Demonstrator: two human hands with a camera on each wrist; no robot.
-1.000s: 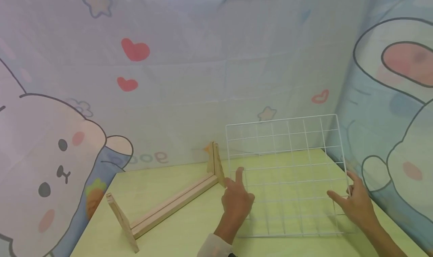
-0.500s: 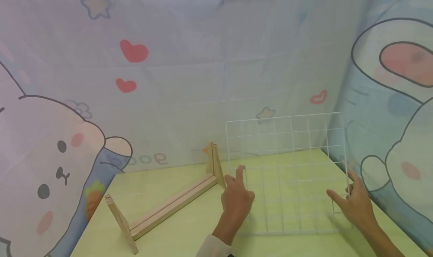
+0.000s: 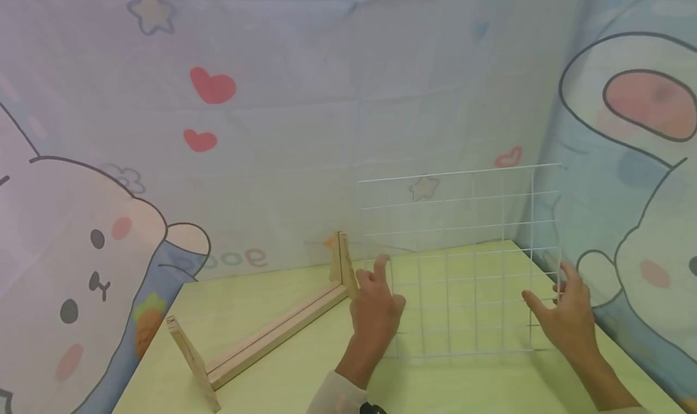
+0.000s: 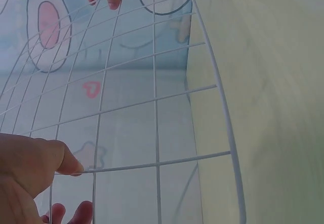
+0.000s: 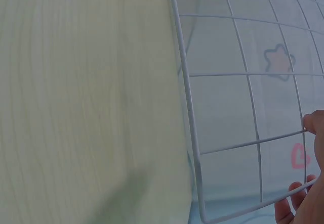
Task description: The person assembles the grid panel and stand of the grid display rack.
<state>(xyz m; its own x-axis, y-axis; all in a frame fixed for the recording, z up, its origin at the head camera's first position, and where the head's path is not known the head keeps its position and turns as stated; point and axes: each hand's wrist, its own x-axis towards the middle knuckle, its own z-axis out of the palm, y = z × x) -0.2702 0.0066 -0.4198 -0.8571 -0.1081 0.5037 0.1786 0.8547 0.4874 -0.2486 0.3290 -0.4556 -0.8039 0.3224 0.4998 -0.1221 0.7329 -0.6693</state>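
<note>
A white wire grid panel [image 3: 475, 279] is held tilted up above the table between both hands. My left hand [image 3: 376, 311] grips its left side, with the index finger pointing up; in the left wrist view the thumb of this hand [image 4: 30, 163] presses a cross wire while fingertips show behind the grid. On the opposite side my right hand [image 3: 572, 314] holds the edge wire, thumb in front and fingers behind, as the right wrist view also shows. Left of the panel lies a wooden frame: a long bar [image 3: 278, 336] joining two end boards [image 3: 193, 362].
The pale yellow-green table [image 3: 272, 396] has a wood-like grain. Its back edge meets a cloth backdrop [image 3: 305, 129] printed with hearts and stars, and another printed cloth [image 3: 610, 190] closes the right side. The frame's far end board [image 3: 342, 259] stands near the left hand.
Both hands have raised the grid panel, so its top and bottom edges sit higher in the head view. The wooden frame stays in place; the head view has shifted slightly.
</note>
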